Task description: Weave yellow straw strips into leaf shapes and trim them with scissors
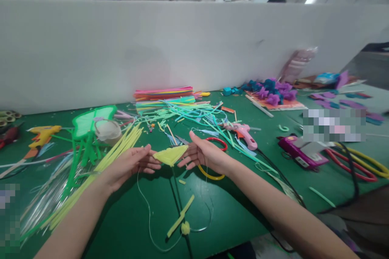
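The left hand [133, 164] and the right hand [202, 154] meet over the middle of the green bench [127, 214], each with its fingers stretched out and only loosely spread, and between their fingertips they hold a yellow leaf-shaped piece [170, 155], the left hand touching its near-left edge and the right hand its right tip. The piece hangs just above the bench, tilted slightly, with a dark thin stem [178, 194] running down from it toward the near edge. Just below the piece lie a yellow strip [180, 216] ending in a small yellow pompom [185, 228], and a loop of clear thread [148, 214] curls round them. Right of the piece, under the right hand, are a red ring [219, 141] and a yellow ring [209, 175]. Beyond the piece and to its right sits a pink glue gun [244, 134], and farther right a magenta tool [300, 153]. Behind the piece lies a tangle of light green and blue strips [194, 113] before a stack of coloured strips [164, 94]. Left of the piece a bundle of yellow sticks [115, 151] slants across the bench, with a green butterfly shape [91, 121] and a yellow glue gun [42, 133] farther left. Far to the right behind it are purple and blue paper flowers [270, 91].
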Motion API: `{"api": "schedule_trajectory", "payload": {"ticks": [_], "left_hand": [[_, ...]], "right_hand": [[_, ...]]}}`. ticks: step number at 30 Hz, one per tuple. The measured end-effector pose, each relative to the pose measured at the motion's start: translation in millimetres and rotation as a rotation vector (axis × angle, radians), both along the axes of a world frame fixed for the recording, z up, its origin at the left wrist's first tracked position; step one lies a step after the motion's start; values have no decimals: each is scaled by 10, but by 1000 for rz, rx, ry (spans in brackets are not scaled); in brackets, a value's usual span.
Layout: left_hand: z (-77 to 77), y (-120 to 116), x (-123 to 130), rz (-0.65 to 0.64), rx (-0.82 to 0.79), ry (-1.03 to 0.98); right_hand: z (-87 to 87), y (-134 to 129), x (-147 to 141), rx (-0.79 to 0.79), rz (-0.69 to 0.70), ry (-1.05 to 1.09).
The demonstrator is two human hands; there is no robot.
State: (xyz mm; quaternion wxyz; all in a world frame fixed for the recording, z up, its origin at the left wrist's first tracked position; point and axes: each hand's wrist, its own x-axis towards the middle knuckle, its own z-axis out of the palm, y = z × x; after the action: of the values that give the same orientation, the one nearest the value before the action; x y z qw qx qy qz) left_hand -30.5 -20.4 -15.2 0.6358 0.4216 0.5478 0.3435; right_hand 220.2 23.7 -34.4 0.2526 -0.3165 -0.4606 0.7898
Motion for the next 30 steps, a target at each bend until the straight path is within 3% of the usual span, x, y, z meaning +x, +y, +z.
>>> {"api": "schedule_trajectory", "payload": {"ticks": [5,11,17,26,30], "left_hand": [[-47,16,-68,-67,-11,119],[-41,12,-89,-157,-8,56],[-61,-19,50,-63,0,-115],[-169,7,58,-46,40,-301],[-181,45,15,81,49,-327]], "right_hand": [[-14,11,5,29,2,-32],[-61,-11,-19,112,4,-52],[-69,-40,-38,-17,64,73],[-77,-59,-70,-182,55,201],[-17,-35,-35,-206,56,231]]}}
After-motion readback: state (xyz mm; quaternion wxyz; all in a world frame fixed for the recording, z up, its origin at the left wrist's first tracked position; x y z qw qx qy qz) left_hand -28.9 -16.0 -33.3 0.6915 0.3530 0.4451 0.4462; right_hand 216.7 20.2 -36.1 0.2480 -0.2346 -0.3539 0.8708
